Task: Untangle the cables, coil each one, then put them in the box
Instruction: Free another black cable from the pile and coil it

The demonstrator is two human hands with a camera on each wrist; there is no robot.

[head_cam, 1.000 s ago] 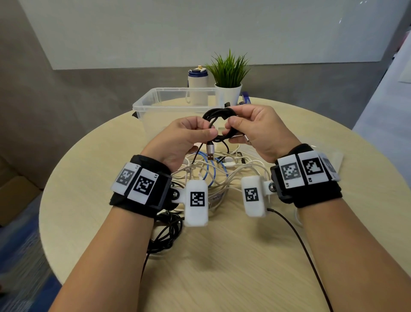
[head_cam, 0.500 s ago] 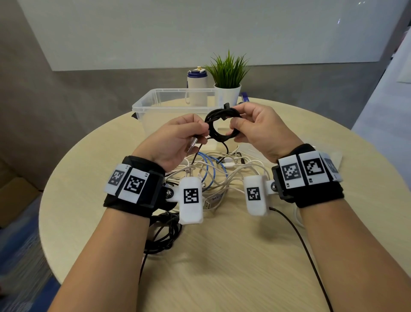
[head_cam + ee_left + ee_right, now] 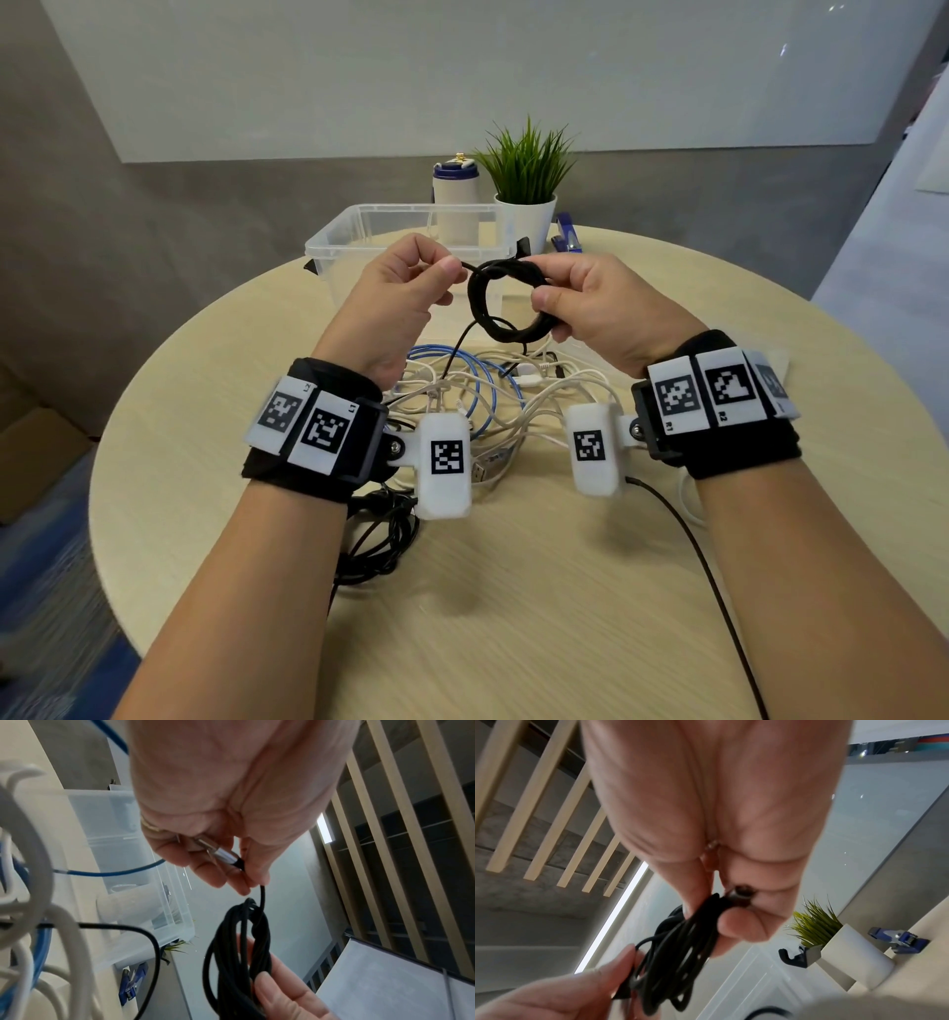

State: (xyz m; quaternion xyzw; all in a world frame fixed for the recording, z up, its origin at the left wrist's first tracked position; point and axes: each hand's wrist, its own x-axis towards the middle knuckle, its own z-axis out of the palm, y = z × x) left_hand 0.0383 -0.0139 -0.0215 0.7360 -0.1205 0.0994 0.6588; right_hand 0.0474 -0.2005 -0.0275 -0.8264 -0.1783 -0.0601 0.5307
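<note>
Both hands are now higher above the desk point(image 3: 513, 616) than one second ago, and the left hand point(image 3: 395, 308) has pulled the free end of the black cable point(image 3: 506, 303) out to the side of the coil. Its fingers point(image 3: 231, 876) pinch this end just behind the silver plug point(image 3: 223, 855), which lies inside the curled hand. The right hand point(image 3: 601, 308) grasps the coiled part of the black cable; the thumb presses the loops against the other fingers point(image 3: 741, 925). The coil hangs in the air between the two hands, in front of the clear box point(image 3: 359, 241). One thin black strand falls from the coil down to the desk.

Below the fingers of both hands, a tangle of white cables point(image 3: 554, 401) and a blue cable point(image 3: 482, 370) lies on the desk. Another black bundle point(image 3: 375, 539) lies under the left wrist. Behind the box stand a bottle point(image 3: 456, 205) and a potted plant point(image 3: 526, 174).
</note>
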